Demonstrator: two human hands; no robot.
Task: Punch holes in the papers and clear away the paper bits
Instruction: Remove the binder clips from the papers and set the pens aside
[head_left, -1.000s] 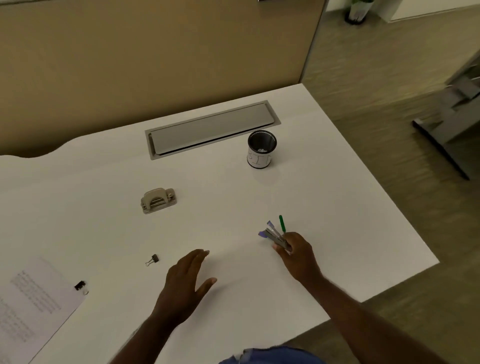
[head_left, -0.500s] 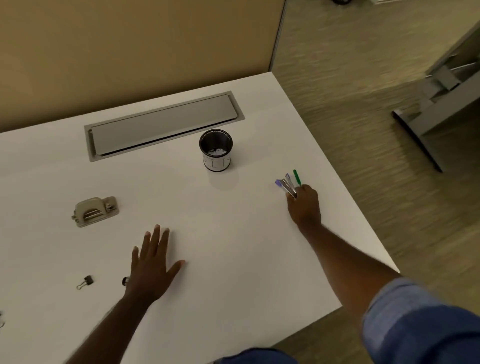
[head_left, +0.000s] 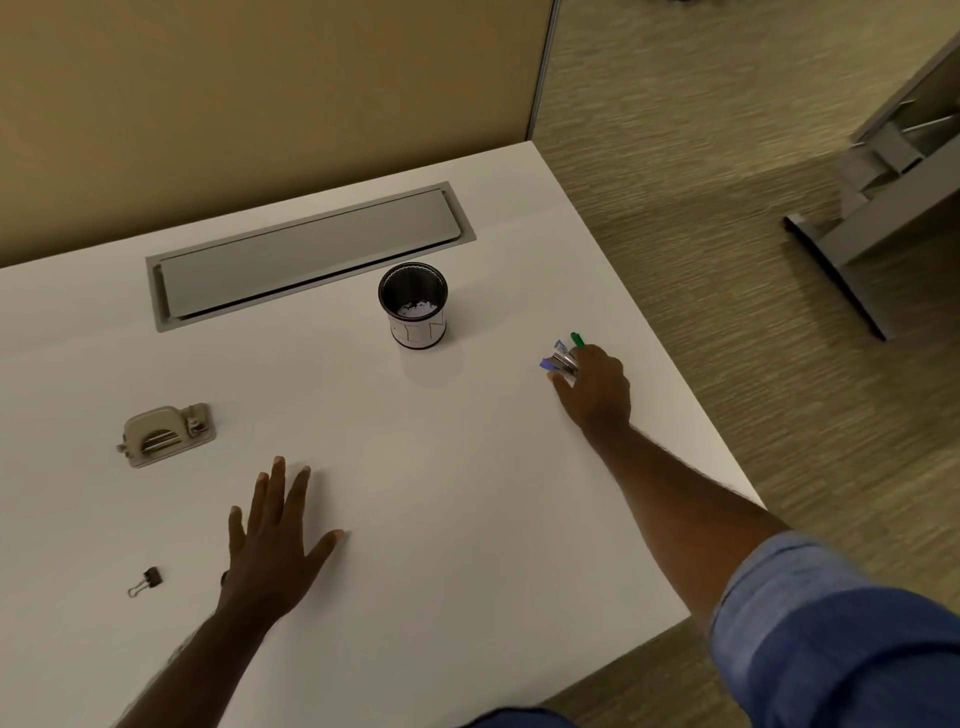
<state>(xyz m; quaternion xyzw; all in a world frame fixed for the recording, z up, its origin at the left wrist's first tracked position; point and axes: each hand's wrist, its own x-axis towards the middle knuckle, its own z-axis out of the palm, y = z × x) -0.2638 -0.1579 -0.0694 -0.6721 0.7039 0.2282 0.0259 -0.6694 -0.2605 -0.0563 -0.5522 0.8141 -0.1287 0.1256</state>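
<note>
My right hand (head_left: 597, 387) reaches out toward the table's right side and is closed around a bundle of pens (head_left: 563, 356) with purple and green tips. My left hand (head_left: 275, 540) lies flat on the white table (head_left: 467, 493), fingers spread, holding nothing. A grey hole punch (head_left: 166, 434) sits on the table to the left, beyond my left hand. A black mesh cup (head_left: 413, 304) with a white label stands mid-table; white paper bits lie in its bottom. No sheet of paper is in view.
A small black binder clip (head_left: 145, 581) lies left of my left wrist. A grey cable hatch (head_left: 306, 254) is set into the table's far side, before a tan partition. The table's right edge runs close to my right hand; a grey desk leg (head_left: 852, 234) stands on the carpet.
My right hand has carried the pens away from the table's middle out toward the right edge. My left hand has flattened onto the table. The view swung right, and the printed sheet left the frame.
</note>
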